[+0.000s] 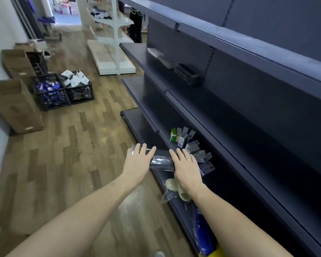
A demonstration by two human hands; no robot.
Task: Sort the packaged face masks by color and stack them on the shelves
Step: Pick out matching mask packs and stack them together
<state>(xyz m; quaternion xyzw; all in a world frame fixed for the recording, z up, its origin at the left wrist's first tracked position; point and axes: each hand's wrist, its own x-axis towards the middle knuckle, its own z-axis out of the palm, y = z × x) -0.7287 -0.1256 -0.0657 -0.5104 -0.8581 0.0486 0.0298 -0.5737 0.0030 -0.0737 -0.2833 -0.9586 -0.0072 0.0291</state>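
Masks [160,161], a dark clear-wrapped pack, lie between both hands at the edge of the low shelf [137,125]. Left hand [138,162] has its fingers curled over the pack's left end; right hand [186,166] lies on its right end, fingers fairly straight, and whether they grip cannot be told. Just beyond the right hand lie small boxes [193,147]; near its wrist, pale slippers [176,188]. Far off to the left of the left hand stand two black crates [63,89] and cardboard boxes [15,106].
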